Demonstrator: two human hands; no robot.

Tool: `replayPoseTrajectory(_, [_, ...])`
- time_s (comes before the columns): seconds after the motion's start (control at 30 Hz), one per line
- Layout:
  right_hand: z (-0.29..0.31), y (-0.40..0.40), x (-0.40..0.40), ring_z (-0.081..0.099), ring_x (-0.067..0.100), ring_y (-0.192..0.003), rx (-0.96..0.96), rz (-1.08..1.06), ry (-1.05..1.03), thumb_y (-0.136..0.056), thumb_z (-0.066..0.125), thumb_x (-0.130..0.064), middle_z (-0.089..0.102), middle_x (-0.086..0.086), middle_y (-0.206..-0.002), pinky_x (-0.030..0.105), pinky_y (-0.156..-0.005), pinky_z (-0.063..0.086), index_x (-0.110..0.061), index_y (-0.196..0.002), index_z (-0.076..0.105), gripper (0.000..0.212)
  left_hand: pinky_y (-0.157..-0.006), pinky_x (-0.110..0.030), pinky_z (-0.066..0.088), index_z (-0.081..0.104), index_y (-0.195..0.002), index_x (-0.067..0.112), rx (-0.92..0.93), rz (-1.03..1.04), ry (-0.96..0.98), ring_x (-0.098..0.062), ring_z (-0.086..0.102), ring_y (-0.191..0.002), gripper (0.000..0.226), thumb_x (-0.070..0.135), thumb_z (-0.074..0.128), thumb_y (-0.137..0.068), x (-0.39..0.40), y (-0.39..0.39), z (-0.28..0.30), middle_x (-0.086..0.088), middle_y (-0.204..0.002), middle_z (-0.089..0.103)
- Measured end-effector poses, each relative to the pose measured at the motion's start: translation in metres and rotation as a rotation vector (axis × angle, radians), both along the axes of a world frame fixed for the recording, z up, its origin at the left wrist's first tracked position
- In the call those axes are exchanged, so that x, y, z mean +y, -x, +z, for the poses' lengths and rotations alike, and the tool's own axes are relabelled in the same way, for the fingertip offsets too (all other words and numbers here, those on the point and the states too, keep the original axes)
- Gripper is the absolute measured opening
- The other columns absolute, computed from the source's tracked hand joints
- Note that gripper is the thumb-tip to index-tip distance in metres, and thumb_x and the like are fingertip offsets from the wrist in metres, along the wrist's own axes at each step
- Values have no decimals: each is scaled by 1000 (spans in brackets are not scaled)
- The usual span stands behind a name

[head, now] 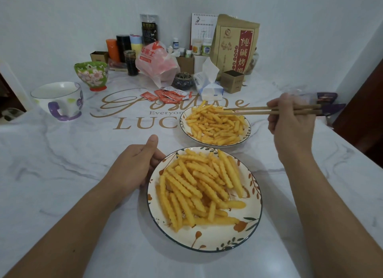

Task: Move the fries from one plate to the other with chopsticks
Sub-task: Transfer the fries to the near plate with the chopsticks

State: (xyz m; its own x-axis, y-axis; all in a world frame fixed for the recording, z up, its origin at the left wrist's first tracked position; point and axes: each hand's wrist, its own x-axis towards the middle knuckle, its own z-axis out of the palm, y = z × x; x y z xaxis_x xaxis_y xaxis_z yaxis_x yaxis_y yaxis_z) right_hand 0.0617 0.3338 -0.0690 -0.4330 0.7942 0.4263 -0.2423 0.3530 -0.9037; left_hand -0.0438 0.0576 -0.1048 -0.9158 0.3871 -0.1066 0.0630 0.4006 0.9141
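right hand grips chopsticks, tips over far plate, nothing pinched. left hand clutches near plate. fries on both plates. risk: a ridged fry slipping mid-carry onto table.

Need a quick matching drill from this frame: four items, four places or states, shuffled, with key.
Items:
1. chopsticks
2. near plate
3. white mug
4. ketchup packets

States:
A. steadied at its rim by the left hand
B. far left on the table
C. held in the right hand, tips over the far plate
D. lying behind the far plate

Pairs: 1-C, 2-A, 3-B, 4-D
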Motion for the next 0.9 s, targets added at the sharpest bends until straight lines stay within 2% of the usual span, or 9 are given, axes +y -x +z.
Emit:
replayPoseTrajectory(0.13, [-10, 6, -2, 55, 11, -63, -72, 18, -122, -106, 50, -33, 60, -10, -60, 33, -60, 44, -21, -80, 71, 36, -50, -27, 43, 80, -83, 16, 5, -6, 8, -4, 57, -41, 65, 52, 33, -110, 0, -1, 1, 3, -62, 74])
replayPoseTrajectory(0.3, [-14, 12, -8, 57, 0, -61, -173, 35, -193, -109, 48, -33, 63, -24, -63, 20, -60, 44, -17, -89, 70, 34, -53, -28, 44, 80, -85, 17, 8, -9, 17, -3, 59, -43, 65, 54, 33, -109, 0, 0, 1, 3, -63, 74])
replayPoseTrajectory(0.43, [-16, 15, -7, 56, 1, -60, -180, 41, -209, -110, 43, -38, 62, -23, -63, 21, -58, 44, -13, -91, 67, 39, -54, -28, 46, 81, -84, 20, 14, -8, 40, -3, 63, -47, 66, 55, 31, -109, -1, 0, 1, 3, -69, 77])
replayPoseTrajectory(0.53, [-12, 12, -7, 55, 6, -58, -78, 8, -113, -110, 43, -38, 60, -12, -60, 29, -57, 46, -13, -84, 67, 43, -55, -29, 47, 81, -85, 20, 20, -8, 44, -3, 63, -47, 66, 55, 31, -109, -1, 0, 1, 3, -69, 77])
replayPoseTrajectory(0.63, [1, 5, -9, 51, 10, -51, 79, -61, 76, -110, 41, -39, 55, -8, -52, 26, -48, 43, -15, -73, 65, 50, -53, -28, 46, 81, -84, 19, 16, -16, 37, -3, 61, -45, 66, 54, 32, -109, 0, 0, 1, 4, -67, 77])
replayPoseTrajectory(0.73, [14, -2, -8, 45, 14, -47, 206, 14, 280, -110, 42, -41, 54, -3, -53, 26, -44, 34, -20, -57, 64, 61, -51, -27, 45, 81, -84, 19, 10, -15, 25, -3, 60, -45, 66, 55, 32, -109, 0, 0, 1, 3, -67, 76])
replayPoseTrajectory(0.8, [17, -5, -7, 42, 15, -48, 211, 125, 349, -109, 43, -43, 53, 1, -56, 27, -46, 29, -21, -53, 64, 64, -52, -27, 45, 81, -83, 19, 10, -14, 24, -3, 61, -45, 66, 55, 32, -109, -1, 1, 0, 3, -67, 76])
replayPoseTrajectory(0.9, [16, -7, -5, 40, 15, -49, 126, 218, 324, -109, 44, -43, 49, 4, -57, 27, -47, 27, -17, -56, 63, 61, -53, -28, 45, 82, -83, 19, 10, -14, 24, -4, 61, -45, 66, 55, 32, -109, -1, 1, 0, 3, -69, 77])
